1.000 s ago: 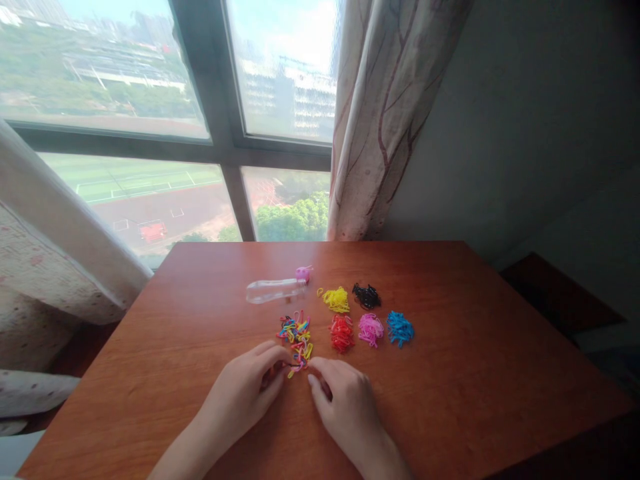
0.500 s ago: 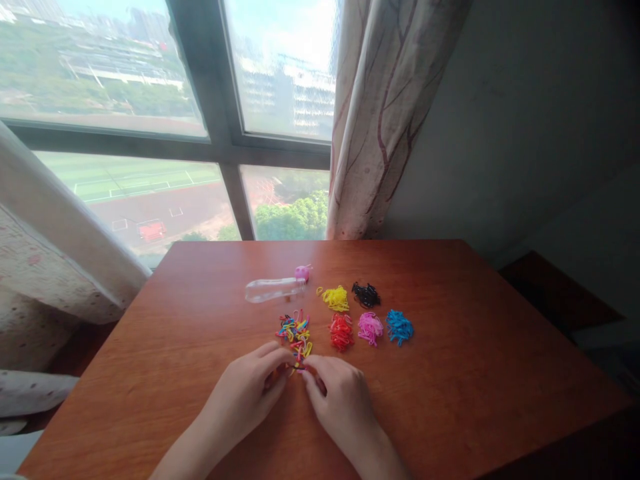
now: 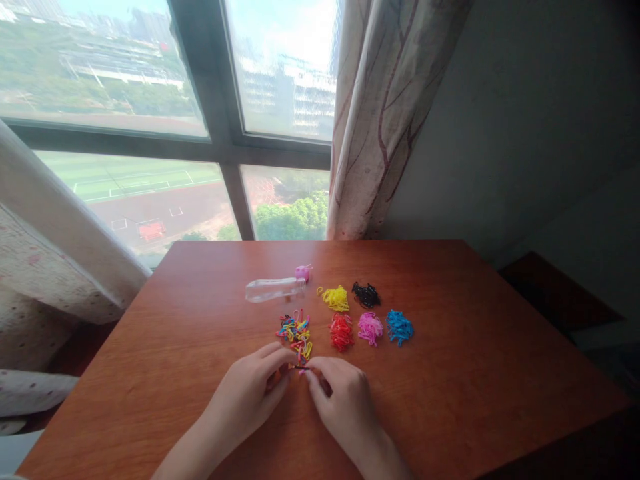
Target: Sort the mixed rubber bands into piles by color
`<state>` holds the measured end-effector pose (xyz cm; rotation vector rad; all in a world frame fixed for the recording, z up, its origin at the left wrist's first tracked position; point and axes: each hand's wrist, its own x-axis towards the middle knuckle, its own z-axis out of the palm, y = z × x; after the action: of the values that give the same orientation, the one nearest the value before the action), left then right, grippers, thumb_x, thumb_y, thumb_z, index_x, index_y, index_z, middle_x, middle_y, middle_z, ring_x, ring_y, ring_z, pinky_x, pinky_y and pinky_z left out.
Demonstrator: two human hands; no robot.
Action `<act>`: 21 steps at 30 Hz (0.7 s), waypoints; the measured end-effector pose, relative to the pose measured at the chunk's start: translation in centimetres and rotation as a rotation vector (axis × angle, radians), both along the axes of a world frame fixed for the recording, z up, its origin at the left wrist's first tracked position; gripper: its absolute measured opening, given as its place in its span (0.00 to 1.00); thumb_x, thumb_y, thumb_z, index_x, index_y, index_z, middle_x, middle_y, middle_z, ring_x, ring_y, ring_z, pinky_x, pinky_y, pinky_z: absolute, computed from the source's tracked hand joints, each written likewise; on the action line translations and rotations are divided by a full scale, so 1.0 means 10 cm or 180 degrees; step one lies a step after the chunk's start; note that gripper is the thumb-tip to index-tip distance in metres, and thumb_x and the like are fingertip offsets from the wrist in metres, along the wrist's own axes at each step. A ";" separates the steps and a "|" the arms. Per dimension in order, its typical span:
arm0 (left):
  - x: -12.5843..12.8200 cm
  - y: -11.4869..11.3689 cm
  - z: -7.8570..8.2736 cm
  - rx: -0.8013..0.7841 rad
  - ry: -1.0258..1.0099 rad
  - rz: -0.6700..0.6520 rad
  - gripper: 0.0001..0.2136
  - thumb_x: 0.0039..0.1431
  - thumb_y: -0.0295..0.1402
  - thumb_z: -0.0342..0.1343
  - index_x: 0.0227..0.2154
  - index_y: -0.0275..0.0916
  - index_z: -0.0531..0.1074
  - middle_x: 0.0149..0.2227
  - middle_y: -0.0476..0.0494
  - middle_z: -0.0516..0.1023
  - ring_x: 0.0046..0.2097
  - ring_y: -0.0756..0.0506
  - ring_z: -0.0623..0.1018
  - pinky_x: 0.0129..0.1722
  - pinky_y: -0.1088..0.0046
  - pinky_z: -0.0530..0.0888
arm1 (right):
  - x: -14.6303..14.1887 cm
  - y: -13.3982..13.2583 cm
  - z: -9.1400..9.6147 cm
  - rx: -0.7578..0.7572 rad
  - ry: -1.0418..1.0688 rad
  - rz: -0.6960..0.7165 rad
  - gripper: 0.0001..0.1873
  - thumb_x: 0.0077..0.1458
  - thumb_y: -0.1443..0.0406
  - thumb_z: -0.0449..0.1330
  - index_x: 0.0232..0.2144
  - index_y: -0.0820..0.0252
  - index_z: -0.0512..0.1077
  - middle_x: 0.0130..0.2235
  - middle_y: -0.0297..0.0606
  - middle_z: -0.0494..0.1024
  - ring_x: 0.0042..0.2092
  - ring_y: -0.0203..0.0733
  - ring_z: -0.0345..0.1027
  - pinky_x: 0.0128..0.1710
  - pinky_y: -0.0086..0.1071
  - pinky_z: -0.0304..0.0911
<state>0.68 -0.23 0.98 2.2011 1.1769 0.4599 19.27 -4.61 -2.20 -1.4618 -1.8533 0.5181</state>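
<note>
A small black rubber band (image 3: 301, 367) is drawn out between my two hands. My left hand (image 3: 254, 383) pinches its left end between thumb and forefinger. At the other end, the fingertips of my right hand (image 3: 343, 390) are closed on it. Just beyond the fingers lies a mixed pile of coloured rubber bands (image 3: 295, 328), with red, yellow, blue and black ones jumbled together. A bit of pink shows under the black band; whether it is held or lying there I cannot tell.
Sorted piles lie to the right: yellow bands (image 3: 336, 298), black bands (image 3: 367, 295), red bands (image 3: 341, 333), pink bands (image 3: 371, 329) and blue bands (image 3: 399, 327). A clear bottle (image 3: 273, 290) rests on its side beside a pink cap (image 3: 303, 272) on the wooden table (image 3: 450, 393).
My right hand has shifted slightly right, so the fingertips are farther apart and the black band shows more between them. The yellow bit at the fingertips no longer shows.
</note>
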 end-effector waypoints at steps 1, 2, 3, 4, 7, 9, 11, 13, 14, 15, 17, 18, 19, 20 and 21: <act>0.00 0.00 -0.01 0.0006 0.0001 0.0012 0.10 0.62 0.28 0.46 0.38 0.43 0.73 0.34 0.48 0.75 0.30 0.51 0.73 0.30 0.80 0.68 | 0.03 0.00 0.01 0.0048 -0.0005 -0.0040 0.09 0.60 0.69 0.55 0.37 0.54 0.75 0.32 0.32 0.79 0.34 0.38 0.72 0.36 0.27 0.60; -0.01 0.00 -0.01 0.0019 0.0006 0.0018 0.10 0.62 0.28 0.46 0.39 0.43 0.73 0.34 0.48 0.75 0.30 0.51 0.73 0.30 0.80 0.68 | 0.07 0.01 0.02 0.0104 -0.0012 -0.0102 0.08 0.60 0.68 0.55 0.36 0.54 0.75 0.31 0.33 0.78 0.33 0.38 0.72 0.35 0.27 0.60; -0.01 0.00 -0.02 0.0040 0.0015 0.0016 0.10 0.62 0.28 0.47 0.39 0.43 0.73 0.34 0.48 0.75 0.30 0.51 0.73 0.30 0.80 0.68 | 0.14 0.03 0.04 0.0160 -0.0023 -0.0178 0.08 0.61 0.67 0.55 0.36 0.55 0.75 0.31 0.33 0.78 0.32 0.37 0.72 0.34 0.27 0.60; 0.00 0.00 -0.02 0.0067 0.0027 0.0007 0.10 0.62 0.28 0.47 0.39 0.43 0.73 0.34 0.48 0.76 0.29 0.51 0.73 0.30 0.80 0.68 | 0.23 0.07 0.07 0.0213 -0.0037 -0.0276 0.08 0.61 0.66 0.55 0.36 0.55 0.75 0.30 0.33 0.78 0.31 0.37 0.71 0.33 0.26 0.61; 0.02 0.00 -0.01 0.0148 0.0063 -0.0055 0.11 0.62 0.27 0.46 0.39 0.45 0.74 0.35 0.49 0.76 0.29 0.51 0.74 0.29 0.80 0.68 | 0.62 0.26 0.20 0.0290 -0.0147 -0.0633 0.10 0.62 0.63 0.54 0.36 0.56 0.76 0.31 0.36 0.79 0.29 0.37 0.71 0.31 0.27 0.61; 0.04 -0.01 0.00 0.0187 0.0088 -0.0079 0.11 0.63 0.28 0.46 0.39 0.46 0.74 0.36 0.50 0.77 0.30 0.51 0.75 0.30 0.80 0.68 | 0.91 0.45 0.29 0.0243 -0.0430 -0.0836 0.11 0.61 0.61 0.54 0.36 0.57 0.76 0.29 0.36 0.78 0.29 0.39 0.71 0.30 0.28 0.61; 0.05 -0.01 0.00 0.0217 0.0124 -0.0090 0.10 0.64 0.29 0.47 0.39 0.46 0.73 0.36 0.50 0.77 0.31 0.51 0.75 0.30 0.80 0.68 | 1.16 0.65 0.36 0.0200 -0.0803 -0.1031 0.11 0.60 0.61 0.54 0.37 0.56 0.76 0.29 0.36 0.78 0.30 0.39 0.71 0.32 0.29 0.60; 0.05 -0.02 -0.01 0.0223 0.0182 -0.0093 0.10 0.64 0.30 0.46 0.38 0.46 0.73 0.35 0.49 0.77 0.32 0.50 0.76 0.30 0.79 0.69 | 1.33 0.83 0.39 0.0039 -0.1277 -0.1129 0.11 0.60 0.62 0.55 0.37 0.56 0.77 0.28 0.35 0.78 0.30 0.39 0.71 0.31 0.29 0.58; 0.05 -0.02 -0.01 0.0220 0.0212 -0.0097 0.10 0.65 0.31 0.46 0.38 0.46 0.73 0.36 0.49 0.77 0.33 0.50 0.77 0.31 0.79 0.69 | 1.38 0.91 0.39 -0.0050 -0.1494 -0.1136 0.11 0.60 0.62 0.55 0.37 0.55 0.77 0.28 0.34 0.78 0.30 0.39 0.70 0.30 0.29 0.56; 0.05 -0.03 -0.02 0.0221 0.0241 -0.0101 0.10 0.65 0.31 0.45 0.39 0.46 0.73 0.36 0.48 0.77 0.33 0.49 0.77 0.31 0.79 0.69 | 1.41 0.98 0.39 -0.0098 -0.1601 -0.1131 0.10 0.60 0.62 0.55 0.36 0.55 0.77 0.28 0.34 0.78 0.30 0.39 0.70 0.29 0.29 0.55; 0.06 -0.03 -0.02 0.0234 0.0294 -0.0111 0.11 0.66 0.31 0.44 0.39 0.45 0.73 0.36 0.48 0.77 0.34 0.49 0.78 0.32 0.78 0.70 | 1.44 1.09 0.38 -0.0162 -0.1727 -0.1095 0.09 0.60 0.63 0.56 0.35 0.54 0.77 0.29 0.35 0.78 0.31 0.39 0.70 0.29 0.29 0.53; 0.07 -0.04 -0.02 0.0238 0.0318 -0.0117 0.11 0.66 0.31 0.44 0.39 0.45 0.73 0.36 0.47 0.77 0.35 0.48 0.78 0.33 0.78 0.70 | 1.44 1.13 0.37 -0.0180 -0.1753 -0.1069 0.08 0.60 0.63 0.56 0.35 0.54 0.77 0.29 0.35 0.79 0.31 0.39 0.70 0.29 0.29 0.52; 0.08 -0.04 -0.03 0.0242 0.0343 -0.0123 0.12 0.66 0.31 0.44 0.38 0.44 0.73 0.36 0.47 0.77 0.35 0.48 0.78 0.33 0.77 0.70 | 1.43 1.17 0.37 -0.0201 -0.1789 -0.1039 0.08 0.60 0.64 0.57 0.35 0.54 0.77 0.30 0.35 0.79 0.31 0.39 0.71 0.29 0.29 0.52; 0.09 -0.05 -0.03 0.0244 0.0369 -0.0125 0.12 0.67 0.32 0.43 0.38 0.44 0.73 0.36 0.47 0.77 0.35 0.48 0.78 0.33 0.77 0.70 | 1.42 1.20 0.36 -0.0223 -0.1826 -0.1004 0.08 0.60 0.64 0.57 0.35 0.53 0.77 0.31 0.35 0.80 0.32 0.39 0.71 0.29 0.29 0.51; 0.09 -0.05 -0.03 0.0245 0.0392 -0.0126 0.12 0.66 0.32 0.44 0.37 0.44 0.73 0.36 0.47 0.77 0.36 0.47 0.78 0.33 0.77 0.70 | 1.42 1.23 0.37 -0.0243 -0.1861 -0.0968 0.08 0.59 0.65 0.57 0.35 0.53 0.77 0.32 0.35 0.80 0.33 0.39 0.71 0.29 0.29 0.51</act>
<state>1.59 -0.72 0.71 2.3434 1.1951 0.3632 33.45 7.72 1.45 -2.0608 -1.9893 0.0036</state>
